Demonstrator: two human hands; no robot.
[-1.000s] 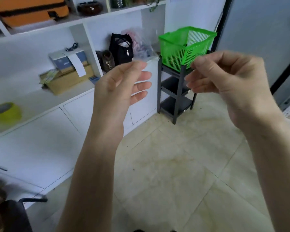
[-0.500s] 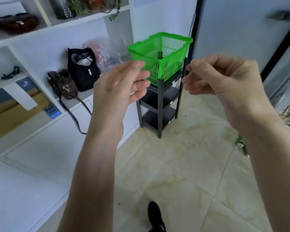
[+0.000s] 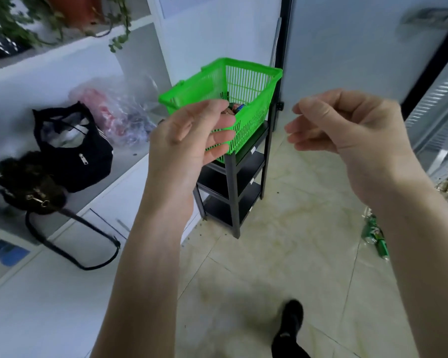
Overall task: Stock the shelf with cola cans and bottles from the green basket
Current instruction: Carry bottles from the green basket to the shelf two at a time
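Observation:
A green basket (image 3: 246, 81) stands on top of a narrow black shelf rack (image 3: 234, 187) against the wall. A few cans or bottles (image 3: 235, 108) show inside it, mostly hidden by my left hand. My left hand (image 3: 189, 140) is raised in front of the basket's near side, fingers relaxed, holding nothing. My right hand (image 3: 347, 130) hovers to the right of the basket with loosely curled fingers, also holding nothing. The rack's two lower shelves look bare.
A white cabinet counter on the left carries a black bag (image 3: 73, 148), a dark furry bag (image 3: 29, 182) with a hanging strap, and a plastic bag (image 3: 114, 112). Green cans (image 3: 375, 236) lie on the tiled floor at right. My black shoe (image 3: 290, 324) is below.
The view has come closer to the basket and rack, which now appear larger and more central. Both hands stay raised and hold nothing.

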